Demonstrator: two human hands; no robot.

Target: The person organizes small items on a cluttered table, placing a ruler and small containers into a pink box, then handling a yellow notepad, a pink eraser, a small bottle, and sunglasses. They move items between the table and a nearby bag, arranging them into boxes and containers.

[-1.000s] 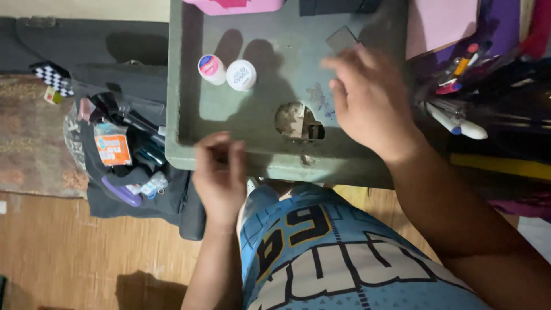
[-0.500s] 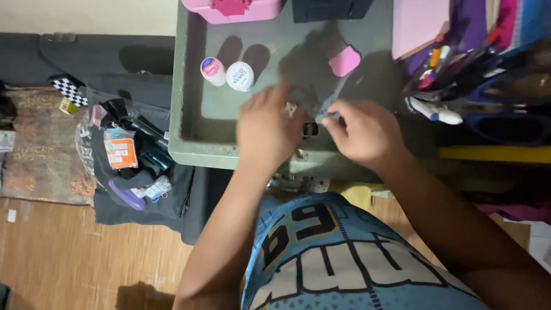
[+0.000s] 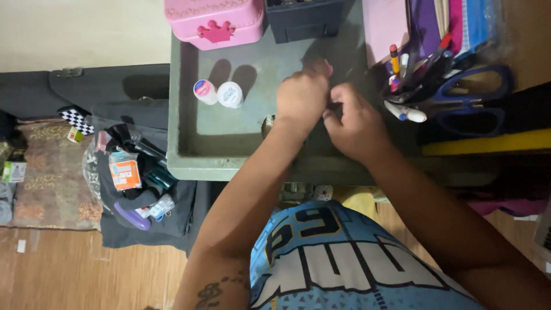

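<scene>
Grey-green tray [image 3: 195, 146] is the landmark: both hands meet over its back-right part. Left hand [image 3: 301, 97] is curled w/ fingers pressed together, maybe on a small pink piece [image 3: 328, 68]. Right hand [image 3: 356, 123] pinches beside it; what it holds is hidden. Two white bottles [image 3: 221, 93] stand upright at the tray's back-left.

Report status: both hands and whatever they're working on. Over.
Left hand and right hand together over green tray, pinching small pink piece. Grip unclear. Two small jars apart, left.

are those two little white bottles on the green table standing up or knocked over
Upright. Both small bottles show round caps facing the head camera, side by side on the green table, left of the left hand.
</scene>
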